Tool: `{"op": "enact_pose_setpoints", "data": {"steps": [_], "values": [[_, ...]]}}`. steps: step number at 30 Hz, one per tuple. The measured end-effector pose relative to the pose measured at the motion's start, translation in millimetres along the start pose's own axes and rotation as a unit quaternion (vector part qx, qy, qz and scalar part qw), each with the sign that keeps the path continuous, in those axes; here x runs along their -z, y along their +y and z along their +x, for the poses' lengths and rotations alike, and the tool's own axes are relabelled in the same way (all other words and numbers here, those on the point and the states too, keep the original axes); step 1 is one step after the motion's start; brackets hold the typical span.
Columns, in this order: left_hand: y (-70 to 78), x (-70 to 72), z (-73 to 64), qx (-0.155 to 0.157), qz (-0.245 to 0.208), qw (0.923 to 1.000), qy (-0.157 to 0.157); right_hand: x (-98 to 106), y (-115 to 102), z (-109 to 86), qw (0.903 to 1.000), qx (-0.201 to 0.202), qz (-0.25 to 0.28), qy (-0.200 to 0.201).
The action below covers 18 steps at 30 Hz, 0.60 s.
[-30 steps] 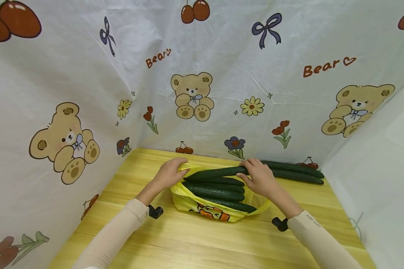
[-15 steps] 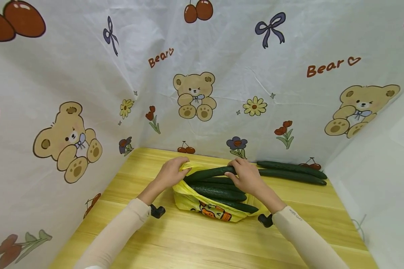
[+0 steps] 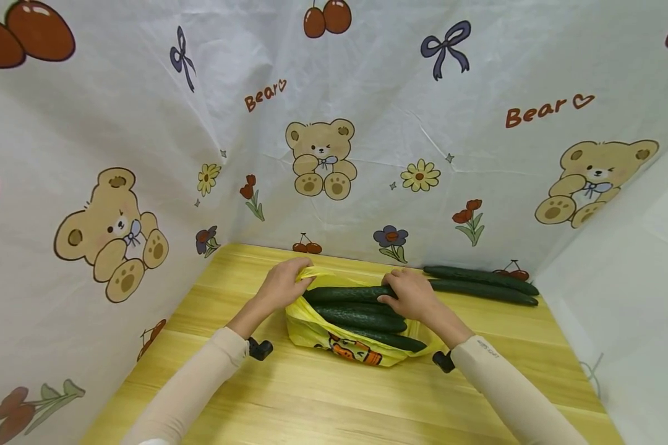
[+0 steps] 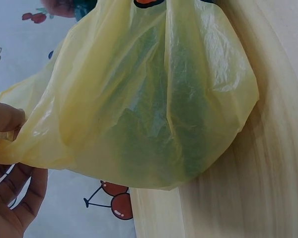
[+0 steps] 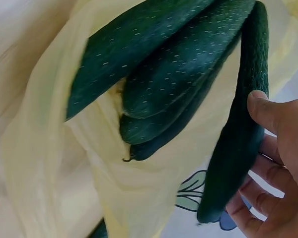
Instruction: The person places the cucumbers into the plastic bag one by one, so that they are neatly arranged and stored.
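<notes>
A yellow plastic bag (image 3: 306, 330) with a cartoon print lies on the table, its mouth facing up and several cucumbers (image 3: 356, 318) inside. My left hand (image 3: 281, 285) pinches the bag's rim at its left end; the left wrist view shows the stretched film (image 4: 139, 109) with dark green shapes behind it. My right hand (image 3: 412, 296) holds one more cucumber (image 5: 238, 144) near its right end, thumb on one side and fingers on the other. That cucumber's left end reaches into the bag, above the others.
Two loose cucumbers (image 3: 484, 287) lie side by side at the back right of the wooden table (image 3: 312, 402), close to the back wall. A white sheet (image 3: 367, 93) printed with bears covers the back and left sides.
The right hand has moved left with its cucumber, then dipped slightly, so the cucumber now lies lower and flatter over the others. The left hand keeps its grip on the bag rim.
</notes>
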<state>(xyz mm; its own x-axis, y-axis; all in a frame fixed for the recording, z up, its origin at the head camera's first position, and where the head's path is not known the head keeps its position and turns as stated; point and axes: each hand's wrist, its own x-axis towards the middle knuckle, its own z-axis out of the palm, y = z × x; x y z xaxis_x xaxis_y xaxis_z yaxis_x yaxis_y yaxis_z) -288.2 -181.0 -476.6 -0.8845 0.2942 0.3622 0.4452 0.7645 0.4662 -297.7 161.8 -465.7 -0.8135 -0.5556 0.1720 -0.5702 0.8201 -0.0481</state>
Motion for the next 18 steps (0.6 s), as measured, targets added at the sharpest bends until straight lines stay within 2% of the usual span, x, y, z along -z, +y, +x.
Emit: {"op": "enact_pose_setpoints", "data": {"steps": [5, 13, 18], "values": [[0.0, 0.8, 0.3, 0.008, -0.003, 1.0, -0.002, -8, 5, -1.6, 0.9996, -0.008, 0.002, -0.026], [-1.4, -1.0, 0.6, 0.008, -0.005, 1.0, 0.002, -11, 13, -5.0, 0.9991, -0.019, 0.037, -0.001], [-3.4, -1.3, 0.5, 0.007, -0.005, 0.9999, 0.005, -6, 20, -7.3, 0.9979, -0.035, 0.055, -0.008]]}}
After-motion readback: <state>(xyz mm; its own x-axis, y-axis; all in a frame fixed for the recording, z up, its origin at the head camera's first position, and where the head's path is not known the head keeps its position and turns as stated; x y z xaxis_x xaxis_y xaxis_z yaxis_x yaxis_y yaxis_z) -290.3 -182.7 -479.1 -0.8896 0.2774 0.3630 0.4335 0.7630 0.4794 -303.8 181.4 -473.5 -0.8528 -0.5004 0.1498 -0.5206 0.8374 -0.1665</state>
